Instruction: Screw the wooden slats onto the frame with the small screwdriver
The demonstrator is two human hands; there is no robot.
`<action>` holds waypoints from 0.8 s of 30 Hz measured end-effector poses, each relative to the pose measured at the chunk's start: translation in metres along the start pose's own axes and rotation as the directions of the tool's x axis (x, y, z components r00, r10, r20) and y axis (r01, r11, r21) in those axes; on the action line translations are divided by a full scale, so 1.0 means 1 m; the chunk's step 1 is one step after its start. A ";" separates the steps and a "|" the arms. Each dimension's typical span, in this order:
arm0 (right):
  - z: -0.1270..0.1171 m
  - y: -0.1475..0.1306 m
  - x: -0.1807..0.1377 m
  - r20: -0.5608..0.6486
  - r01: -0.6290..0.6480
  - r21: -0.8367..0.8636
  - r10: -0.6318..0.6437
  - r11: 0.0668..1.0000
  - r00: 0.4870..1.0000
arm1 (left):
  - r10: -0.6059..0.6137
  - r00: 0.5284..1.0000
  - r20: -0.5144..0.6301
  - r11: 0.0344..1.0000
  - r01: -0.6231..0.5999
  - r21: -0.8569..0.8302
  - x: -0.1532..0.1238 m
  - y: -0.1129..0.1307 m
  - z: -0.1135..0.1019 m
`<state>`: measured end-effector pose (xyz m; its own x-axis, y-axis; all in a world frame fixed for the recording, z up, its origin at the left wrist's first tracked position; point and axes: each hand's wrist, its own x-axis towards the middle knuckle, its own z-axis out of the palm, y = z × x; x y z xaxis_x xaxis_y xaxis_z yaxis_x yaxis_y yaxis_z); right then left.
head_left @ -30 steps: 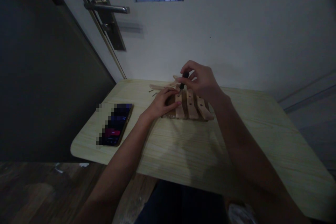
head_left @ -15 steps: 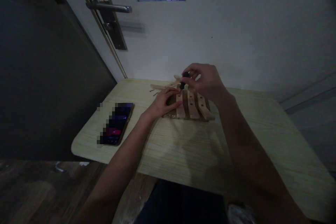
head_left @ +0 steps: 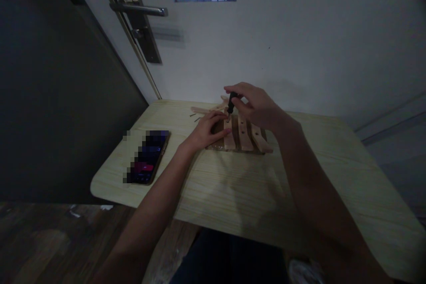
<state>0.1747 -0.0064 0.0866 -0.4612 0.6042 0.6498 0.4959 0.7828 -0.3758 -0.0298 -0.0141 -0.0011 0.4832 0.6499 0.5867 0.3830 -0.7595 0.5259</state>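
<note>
My right hand (head_left: 254,104) holds a small screwdriver (head_left: 232,101) by its black handle, the thumb on one side and a finger stretched over its top. The shaft points down to the leftmost light wooden piece (head_left: 229,140); its tip is too small to make out clearly. My left hand (head_left: 206,132) steadies that piece, with the thumb on its face and the fingers near its far end. Beside it lie a middle wooden piece (head_left: 245,140) and a bent right-hand one (head_left: 261,142), both with dark holes. All three rest on a brown base (head_left: 218,145).
Thin wooden parts (head_left: 201,110) and a few small dark pins or screws (head_left: 193,115) lie behind my left hand. A phone (head_left: 148,157) lies on the table (head_left: 213,191) to the left. A white door with a metal handle (head_left: 140,9) rises behind the table.
My right hand has loosened and shifted its fingers on the screwdriver handle, the forefinger now stretched out further left. The screwdriver stands slightly more upright. My left hand stays in place.
</note>
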 end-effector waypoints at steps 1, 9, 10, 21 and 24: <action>-0.001 -0.001 0.000 -0.001 -0.007 -0.007 0.007 1.000 1.000 | -0.001 1.000 0.000 1.000 0.001 0.000 0.000 0.000 0.000; -0.004 -0.004 0.007 -0.037 -0.114 -0.012 0.113 0.993 0.993 | -0.019 1.000 0.012 1.000 0.019 0.001 0.000 0.002 -0.002; -0.003 -0.003 0.007 -0.041 -0.107 -0.010 0.107 0.994 0.993 | -0.022 1.000 0.014 1.000 0.022 0.002 0.000 0.002 -0.002; -0.001 -0.003 0.004 -0.009 -0.156 0.077 0.157 0.985 0.987 | -0.026 1.000 0.010 1.000 0.026 0.002 0.000 0.003 -0.002; -0.003 -0.007 0.007 -0.005 -0.188 0.051 0.189 0.981 0.982 | -0.030 0.999 0.015 1.000 0.030 -0.002 0.000 0.003 -0.002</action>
<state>0.1706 -0.0081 0.0960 -0.3560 0.7403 0.5703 0.5354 0.6617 -0.5249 -0.0301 -0.0166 0.0021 0.4833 0.6716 0.5615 0.3959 -0.7398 0.5441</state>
